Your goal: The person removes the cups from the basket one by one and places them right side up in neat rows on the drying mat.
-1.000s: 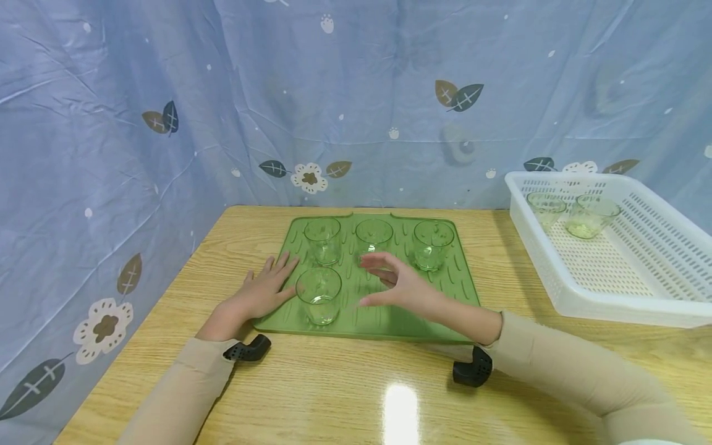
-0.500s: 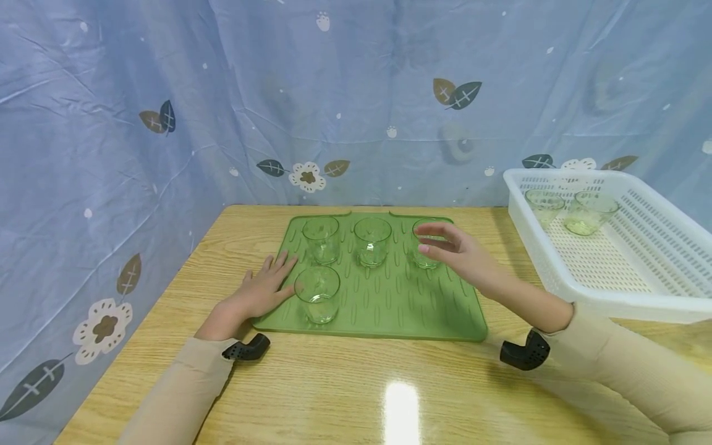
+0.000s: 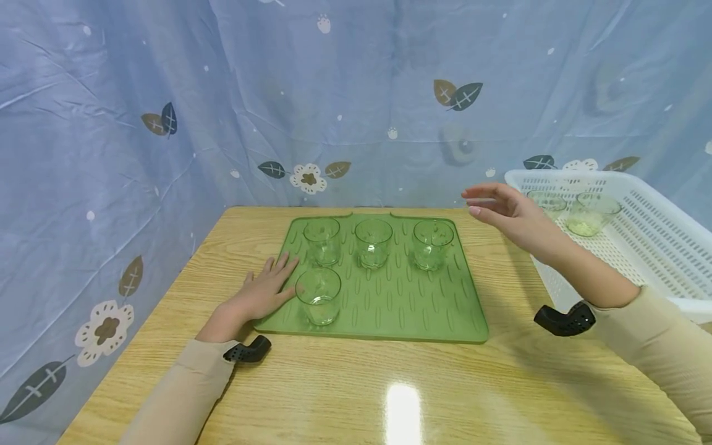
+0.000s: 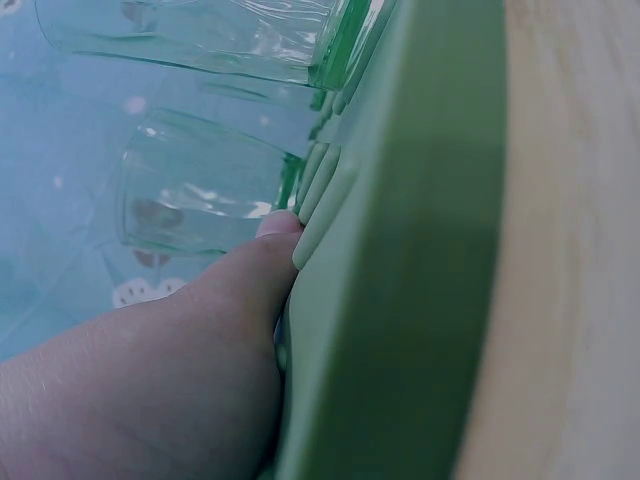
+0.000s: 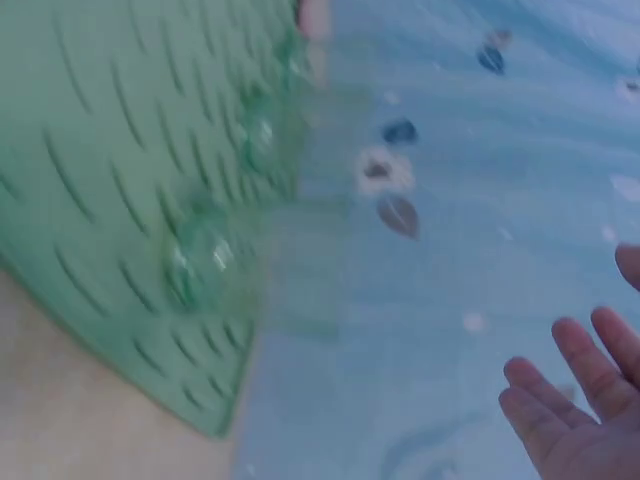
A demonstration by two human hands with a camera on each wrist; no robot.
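On the left edge of a green ridged mat (image 3: pixel 389 309) rests my left hand (image 3: pixel 258 300), fingers spread and palm down. Its thumb lies close beside the front glass (image 3: pixel 319 306); I cannot tell if they touch. Along the mat's back stand a left glass (image 3: pixel 322 244), a middle glass (image 3: pixel 373 246) and a right glass (image 3: pixel 432 247), all clear green and upright. My right hand (image 3: pixel 517 216) is in the air between the mat and the white basket (image 3: pixel 578 303), holding nothing, its fingers loosely bent. In the right wrist view its fingers (image 5: pixel 580 370) are apart.
Inside the basket at the right are two more green glasses, one glass (image 3: pixel 592 216) tilted and another glass (image 3: pixel 547 201) partly behind my right hand. A blue patterned curtain (image 3: pixel 356 93) hangs behind the wooden table (image 3: pixel 311 389).
My right hand has moved right and up, from above the mat's middle, past the right glass, to beside the basket. The left hand and the glasses have stayed in place.
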